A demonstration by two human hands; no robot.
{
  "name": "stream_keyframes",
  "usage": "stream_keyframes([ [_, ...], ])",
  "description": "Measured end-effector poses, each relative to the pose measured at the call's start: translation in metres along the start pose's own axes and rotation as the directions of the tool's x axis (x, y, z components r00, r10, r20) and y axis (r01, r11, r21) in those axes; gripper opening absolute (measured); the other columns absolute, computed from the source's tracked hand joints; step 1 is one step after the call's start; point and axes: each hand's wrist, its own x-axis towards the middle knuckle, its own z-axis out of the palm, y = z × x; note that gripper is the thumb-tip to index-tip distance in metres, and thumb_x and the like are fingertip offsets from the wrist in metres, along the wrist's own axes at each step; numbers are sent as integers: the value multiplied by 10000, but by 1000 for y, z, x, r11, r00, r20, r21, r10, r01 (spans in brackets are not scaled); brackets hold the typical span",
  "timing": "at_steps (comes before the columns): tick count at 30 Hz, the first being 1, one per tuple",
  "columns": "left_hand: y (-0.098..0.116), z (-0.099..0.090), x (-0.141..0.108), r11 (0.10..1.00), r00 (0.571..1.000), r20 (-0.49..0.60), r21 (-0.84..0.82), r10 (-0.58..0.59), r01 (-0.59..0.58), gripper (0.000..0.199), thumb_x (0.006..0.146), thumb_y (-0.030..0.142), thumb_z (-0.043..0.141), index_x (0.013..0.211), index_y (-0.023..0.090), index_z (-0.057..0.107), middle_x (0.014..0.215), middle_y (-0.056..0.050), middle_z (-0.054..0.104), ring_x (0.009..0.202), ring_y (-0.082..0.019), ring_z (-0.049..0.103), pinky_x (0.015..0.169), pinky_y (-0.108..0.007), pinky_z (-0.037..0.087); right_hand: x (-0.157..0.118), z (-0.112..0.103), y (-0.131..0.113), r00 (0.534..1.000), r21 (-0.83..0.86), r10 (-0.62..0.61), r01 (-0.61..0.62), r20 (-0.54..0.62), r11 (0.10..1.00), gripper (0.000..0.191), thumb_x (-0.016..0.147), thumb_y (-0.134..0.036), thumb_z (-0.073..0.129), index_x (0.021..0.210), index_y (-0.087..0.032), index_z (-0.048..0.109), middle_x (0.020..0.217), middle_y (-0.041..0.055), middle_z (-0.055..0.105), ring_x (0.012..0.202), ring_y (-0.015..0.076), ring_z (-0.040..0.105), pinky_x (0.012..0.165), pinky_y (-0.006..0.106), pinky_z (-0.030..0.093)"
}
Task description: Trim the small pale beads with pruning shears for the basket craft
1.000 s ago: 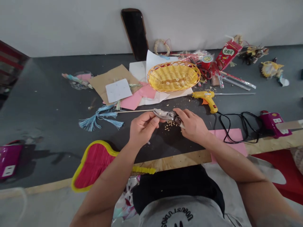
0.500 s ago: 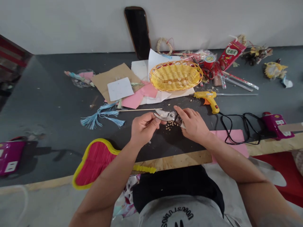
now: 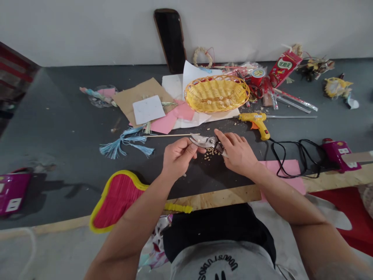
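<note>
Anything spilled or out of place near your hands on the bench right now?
Yes: small tan grains lie scattered on the dark tabletop, right under the pruning shears held by the left hand and right hand. They look spilled, lying loose outside the yellow wicker basket.

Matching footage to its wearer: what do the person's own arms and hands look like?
The left hand and right hand are bare, ungloved; the forearms show no sleeves or watch. A grey T-shirt with dark printed lettering is worn.
</note>
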Motion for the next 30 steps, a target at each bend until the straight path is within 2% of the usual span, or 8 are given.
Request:
stream_keyframes([
  [8,-2,1,0,996,998,34,-70,-50,52,390,936,521,639,791,173,743,740,-90,778,506,-125,567,477,-260,437,-1,-6,2,999,9,-50,50,6,999,788,847,-161,517,1601,-179,287,1355,157,586,1143,310,534,905,428,447],
  [15,-4,1,-1,991,998,31,-121,-59,63,371,932,505,651,808,169,744,755,-92,778,518,-119,562,481,-250,428,-2,-1,-1,1000,57,-22,21,6,998,652,884,-150,478,1532,-188,410,1189,125,655,1013,257,611,910,364,482],
  [20,5,3,1,1000,1000,-16,6,0,0,371,944,486,633,781,174,751,688,-60,738,547,-125,579,514,-246,443,-3,-2,-2,1000,55,25,-26,15,998,660,846,-129,493,1500,-202,436,1166,116,664,994,251,620,872,345,486],
  [24,10,3,2,991,996,-79,126,45,-35,293,920,444,671,815,187,762,653,-24,718,539,-116,597,522,-225,448,1,-1,-1,999,53,33,-32,-8,998,715,843,-134,494,1545,-208,378,1238,135,637,1083,280,589,895,379,469],
  [30,10,1,1,988,998,-26,149,52,-48,347,953,441,618,775,189,777,606,-24,697,527,-125,614,508,-223,457,0,-1,2,1000,70,-6,7,-6,998,812,803,-127,507,1588,-180,307,1305,161,580,1131,309,527,919,436,450],
])
